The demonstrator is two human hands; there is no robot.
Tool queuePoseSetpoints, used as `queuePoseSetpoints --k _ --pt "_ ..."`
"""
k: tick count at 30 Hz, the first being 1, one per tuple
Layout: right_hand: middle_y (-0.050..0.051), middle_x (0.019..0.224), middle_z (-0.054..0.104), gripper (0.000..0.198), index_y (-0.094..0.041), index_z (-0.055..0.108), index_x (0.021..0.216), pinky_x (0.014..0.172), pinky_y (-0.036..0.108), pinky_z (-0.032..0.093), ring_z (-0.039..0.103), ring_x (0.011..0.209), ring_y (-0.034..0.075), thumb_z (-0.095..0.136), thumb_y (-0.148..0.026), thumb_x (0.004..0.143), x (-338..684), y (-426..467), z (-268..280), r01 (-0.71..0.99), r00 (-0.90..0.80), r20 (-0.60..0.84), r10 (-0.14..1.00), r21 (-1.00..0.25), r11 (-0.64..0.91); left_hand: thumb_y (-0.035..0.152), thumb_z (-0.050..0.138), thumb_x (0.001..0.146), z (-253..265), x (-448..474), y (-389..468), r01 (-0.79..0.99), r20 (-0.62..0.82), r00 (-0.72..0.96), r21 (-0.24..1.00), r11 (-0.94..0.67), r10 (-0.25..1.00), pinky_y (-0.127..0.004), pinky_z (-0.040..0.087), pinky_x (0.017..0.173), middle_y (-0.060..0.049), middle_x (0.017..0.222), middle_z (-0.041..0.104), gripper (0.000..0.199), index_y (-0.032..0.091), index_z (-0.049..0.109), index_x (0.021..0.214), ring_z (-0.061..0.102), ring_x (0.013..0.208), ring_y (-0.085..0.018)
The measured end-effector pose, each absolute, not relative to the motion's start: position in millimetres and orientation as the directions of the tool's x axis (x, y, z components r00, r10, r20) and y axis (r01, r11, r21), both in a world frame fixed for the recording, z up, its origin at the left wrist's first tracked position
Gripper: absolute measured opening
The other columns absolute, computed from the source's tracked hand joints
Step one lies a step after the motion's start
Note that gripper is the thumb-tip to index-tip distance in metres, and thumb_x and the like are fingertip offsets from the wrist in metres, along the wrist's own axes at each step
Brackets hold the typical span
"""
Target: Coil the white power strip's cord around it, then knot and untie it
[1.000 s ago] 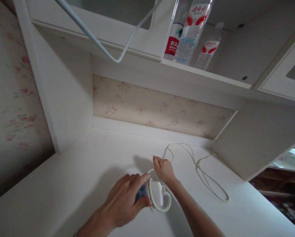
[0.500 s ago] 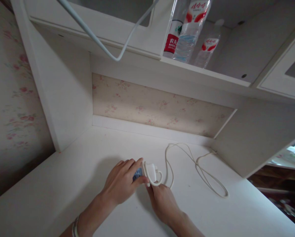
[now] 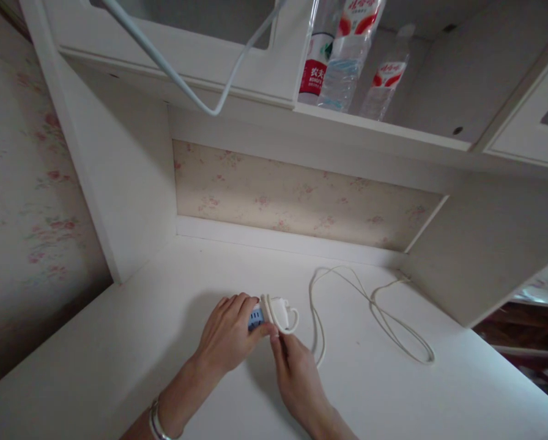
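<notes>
Two bare hands meet over the white desk (image 3: 186, 269), wrapping pale cord (image 3: 268, 309) around a power strip (image 3: 255, 318). The left hand (image 3: 228, 333) grasps the strip, thumb along its lower edge beside the turns; the right hand (image 3: 298, 373) pinches thumb to forefinger just below, apparently on the cord, though the pinched stretch is hidden. Winding well here, I judge, asks for a steady left grip, even pull from the right, and each turn laid flat beside the last, never crossing; slack should feed without kinks. That slack lies in loose, slender loops toward the right side panel (image 3: 480, 244). The cord looks smooth and rounded, bowing out at the strip's blocky white end; the blue socket face has dark slots. Behind, floral wallpaper (image 3: 292, 195) looks matte.
</notes>
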State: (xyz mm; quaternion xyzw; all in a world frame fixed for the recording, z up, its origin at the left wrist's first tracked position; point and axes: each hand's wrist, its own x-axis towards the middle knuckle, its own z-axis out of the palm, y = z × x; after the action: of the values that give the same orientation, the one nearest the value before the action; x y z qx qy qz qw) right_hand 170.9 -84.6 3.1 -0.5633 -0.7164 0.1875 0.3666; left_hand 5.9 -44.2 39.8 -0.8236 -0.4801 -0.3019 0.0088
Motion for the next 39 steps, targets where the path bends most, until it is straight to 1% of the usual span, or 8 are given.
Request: queuePoseSetpoints --k 4,9,15,22,28,33,36,39 --pt "0.008 0.092 0.066 0.028 -0.019 0.054 0.101 0.070 0.026 0.043 0.062 0.082 0.019 0.034 -0.037 0.094 173 -78 4 0.629 -0.004 0.316 0.949 -0.737 0.249 0.050 0.041 0.089 38 10 -47 0.787 0.453 0.371 0.310 -0.534 0.810 -0.036 0.044 0.079 -0.007 0.100 0.058 0.040 0.021 0.047 0.116 0.057 0.092 -0.023" --pt "0.006 0.085 0.065 0.029 -0.019 0.055 0.093 0.070 0.026 0.041 0.060 0.077 0.019 0.033 -0.037 0.094 172 -75 9 0.619 -0.025 0.317 0.948 -0.740 0.263 0.050 0.040 0.089 39 11 -47 0.749 0.420 0.327 0.431 -0.503 0.847 -0.035 0.045 0.082 -0.008 0.103 0.060 0.038 0.021 0.047 0.114 0.057 0.097 -0.024" --pt "0.007 0.091 0.065 0.032 -0.020 0.059 0.094 0.073 0.026 0.039 0.059 0.083 0.019 0.033 -0.039 0.095 185 -73 8 0.626 -0.057 0.317 0.947 -0.727 0.281 0.054 0.042 0.087 41 8 -50 0.704 0.371 0.211 0.584 -0.404 0.904 -0.036 0.045 0.085 -0.013 0.116 0.059 0.060 0.018 0.030 0.133 0.057 0.105 -0.026" --pt "0.005 0.081 0.065 0.033 -0.021 0.056 0.092 0.064 0.026 0.038 0.059 0.072 0.018 0.029 -0.041 0.096 183 -79 -2 0.689 -0.018 0.299 0.954 -0.688 0.229 0.050 0.039 0.089 51 11 -54 0.621 0.403 0.228 0.641 -0.452 0.886 -0.034 0.044 0.085 -0.007 0.111 0.061 0.044 0.024 0.045 0.124 0.058 0.101 -0.022" --pt "0.000 0.066 0.060 0.038 -0.021 0.055 0.079 0.057 0.023 0.036 0.056 0.062 0.015 0.031 -0.046 0.094 181 -69 0 0.629 0.041 0.295 0.955 -0.750 0.204 0.051 0.032 0.091 49 5 -51 0.592 0.263 0.077 0.764 -0.257 0.962 -0.031 0.044 0.071 -0.005 0.085 0.065 0.041 0.020 0.058 0.086 0.060 0.081 -0.021" --pt "0.001 0.067 0.061 0.040 -0.020 0.057 0.082 0.059 0.023 0.035 0.056 0.062 0.015 0.029 -0.045 0.095 186 -63 1 0.713 0.000 0.344 0.939 -0.659 0.241 0.052 0.033 0.091 48 -2 -48 0.397 0.224 0.216 0.869 -0.295 0.950 -0.030 0.045 0.076 -0.006 0.092 0.064 0.042 0.017 0.056 0.098 0.059 0.087 -0.020" --pt "0.003 0.069 0.062 0.039 -0.020 0.058 0.083 0.059 0.023 0.034 0.058 0.064 0.015 0.028 -0.043 0.096 192 -62 -1 0.792 -0.034 0.390 0.920 -0.551 0.263 0.052 0.047 0.085 51 -7 -48 0.273 0.206 0.337 0.913 -0.305 0.919 -0.029 0.046 0.079 -0.008 0.101 0.063 0.045 0.015 0.052 0.109 0.059 0.092 -0.020" --pt "0.003 0.068 0.063 0.039 -0.020 0.058 0.084 0.057 0.024 0.033 0.058 0.063 0.015 0.028 -0.042 0.096 197 -61 -3 0.839 -0.042 0.407 0.913 -0.481 0.253 0.050 0.055 0.081 55 -6 -49 0.261 0.214 0.321 0.917 -0.303 0.923 -0.031 0.046 0.082 -0.008 0.108 0.063 0.050 0.015 0.049 0.116 0.058 0.097 -0.021"
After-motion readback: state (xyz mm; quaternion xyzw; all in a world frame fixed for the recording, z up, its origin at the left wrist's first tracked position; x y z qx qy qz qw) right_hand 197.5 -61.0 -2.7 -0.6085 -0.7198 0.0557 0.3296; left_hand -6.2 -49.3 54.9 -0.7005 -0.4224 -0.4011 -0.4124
